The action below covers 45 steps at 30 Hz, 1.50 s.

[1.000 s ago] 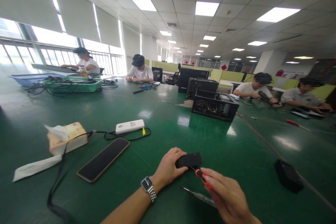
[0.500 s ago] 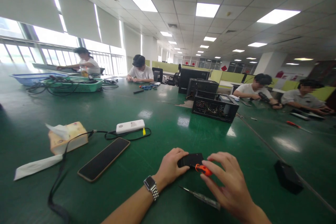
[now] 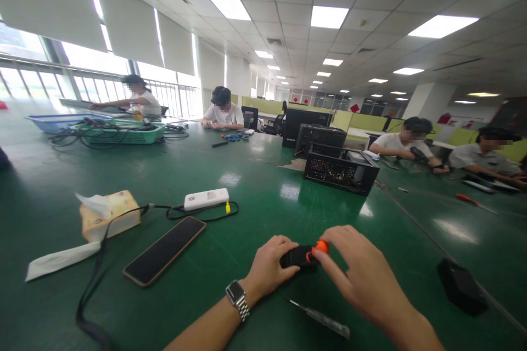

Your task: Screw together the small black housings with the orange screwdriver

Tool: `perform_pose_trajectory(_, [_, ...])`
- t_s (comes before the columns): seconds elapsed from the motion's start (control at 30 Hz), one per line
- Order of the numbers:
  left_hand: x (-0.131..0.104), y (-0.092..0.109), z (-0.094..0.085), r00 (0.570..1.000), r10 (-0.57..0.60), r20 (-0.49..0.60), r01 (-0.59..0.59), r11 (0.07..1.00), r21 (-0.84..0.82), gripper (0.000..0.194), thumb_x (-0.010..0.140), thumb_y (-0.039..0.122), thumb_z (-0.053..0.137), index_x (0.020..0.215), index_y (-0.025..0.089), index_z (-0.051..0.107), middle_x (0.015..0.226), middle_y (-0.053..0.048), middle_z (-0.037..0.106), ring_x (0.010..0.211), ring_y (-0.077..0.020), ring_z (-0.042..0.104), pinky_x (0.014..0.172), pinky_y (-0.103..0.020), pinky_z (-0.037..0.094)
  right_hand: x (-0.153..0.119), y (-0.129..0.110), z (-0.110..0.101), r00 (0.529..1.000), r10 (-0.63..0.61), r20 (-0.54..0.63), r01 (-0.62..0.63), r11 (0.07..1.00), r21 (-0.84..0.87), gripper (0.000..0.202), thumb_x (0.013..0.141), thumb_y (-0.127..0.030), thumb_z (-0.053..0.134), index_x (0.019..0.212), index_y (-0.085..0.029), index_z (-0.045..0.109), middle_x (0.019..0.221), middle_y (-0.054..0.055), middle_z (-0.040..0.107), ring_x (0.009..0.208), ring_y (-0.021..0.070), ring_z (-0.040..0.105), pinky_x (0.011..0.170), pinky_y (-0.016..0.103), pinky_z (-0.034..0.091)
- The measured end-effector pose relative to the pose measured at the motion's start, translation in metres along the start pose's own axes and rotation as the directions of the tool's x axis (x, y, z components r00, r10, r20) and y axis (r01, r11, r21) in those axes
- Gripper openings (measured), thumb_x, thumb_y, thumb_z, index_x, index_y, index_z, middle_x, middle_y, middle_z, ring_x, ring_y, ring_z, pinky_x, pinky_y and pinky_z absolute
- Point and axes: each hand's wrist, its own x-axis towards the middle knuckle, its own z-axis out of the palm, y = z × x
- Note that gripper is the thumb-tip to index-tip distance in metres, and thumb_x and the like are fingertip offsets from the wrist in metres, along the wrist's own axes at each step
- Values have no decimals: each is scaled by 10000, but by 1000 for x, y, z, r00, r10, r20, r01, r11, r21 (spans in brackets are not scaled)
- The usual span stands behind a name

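Observation:
My left hand (image 3: pixel 272 264), with a watch on its wrist, grips the left end of a small black rectangular case (image 3: pixel 300 255) against the green table. Over the case's right end, my right hand (image 3: pixel 354 263) pinches an orange and black screwdriver (image 3: pixel 320 248) by its stubby handle. The screwdriver's tip is hidden from me. Just in front of the hands lies a second screwdriver (image 3: pixel 321 319), slim with a clear handle, touched by neither hand.
To the left are a phone (image 3: pixel 164 251), a tissue pack (image 3: pixel 110 216), a white power bank (image 3: pixel 206 198) and a black cable. A black box (image 3: pixel 461 286) lies right. Farther back stand an opened computer case (image 3: pixel 341 169) and a green basket (image 3: pixel 123 132). Several people sit around the table.
My right hand's fingers have closed over the screwdriver handle, which now stands more upright over the case. The whole view has shifted slightly.

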Motion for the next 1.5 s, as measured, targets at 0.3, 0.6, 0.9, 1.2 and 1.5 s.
perform_pose_trajectory(0.3, [-1,5,-2,1000,5,2,-5,1000,7,377,731,236,733,1100,257,659,1052,-33,644,967,-223,590,853,-326,488,-4,-13,16,989,126,-77,-136,981,-138,406,899,-497,491,609,-220,430,520,-39,489,449,114,448,478,245,238])
perform_pose_trajectory(0.6, [-1,2,-1,1000,5,1,-5,1000,5,403,710,218,747,1100,264,655,1065,-27,639,980,-224,586,865,-329,480,-6,4,2,989,141,40,-134,979,-156,298,902,-471,510,711,-243,508,602,-44,586,419,123,537,401,227,213])
perform_pose_trajectory(0.9, [-1,-2,1,1000,-4,-1,4,1000,-2,426,736,230,735,1149,256,634,1103,-40,645,1005,-228,590,889,-336,474,-11,27,-15,988,43,147,-65,987,146,228,902,-282,536,1114,-283,622,925,10,726,740,168,687,604,241,507])
perform_pose_trajectory(1.2, [2,-18,2,997,-77,8,77,997,-29,448,769,223,702,1202,225,589,1121,-50,653,1007,-231,605,916,-354,466,-6,32,-9,988,56,141,-88,970,228,205,894,-315,560,1059,-248,663,947,36,715,804,184,672,675,274,553])
perform_pose_trajectory(1.5, [3,-11,-3,999,-23,43,24,1000,-13,449,749,190,711,1178,236,584,1147,-44,636,1041,-237,581,941,-348,446,4,30,7,990,108,87,-128,956,265,273,919,-335,505,1144,-236,623,1177,74,656,1107,248,584,965,411,465])
